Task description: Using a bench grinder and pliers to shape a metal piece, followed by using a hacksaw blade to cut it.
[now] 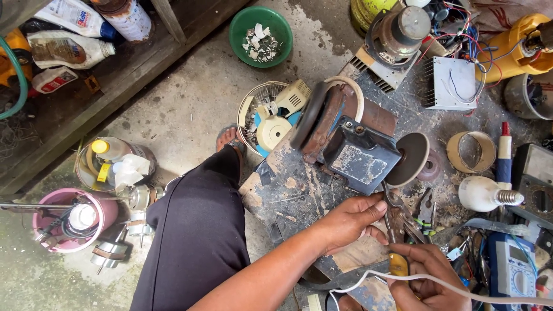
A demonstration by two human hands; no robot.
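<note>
White labelled bottles point(69, 49) lie on the wooden shelf point(124, 72) at far left. The left hand point(345, 222) pinches the plier jaws; the right hand point(429, 276) grips the yellow-handled pliers point(396, 242) and white cable point(461, 288), just below the grinder point(360, 147).

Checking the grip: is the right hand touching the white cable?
Touching. The head view shows the white cable running across the right hand, under its fingers.
</note>
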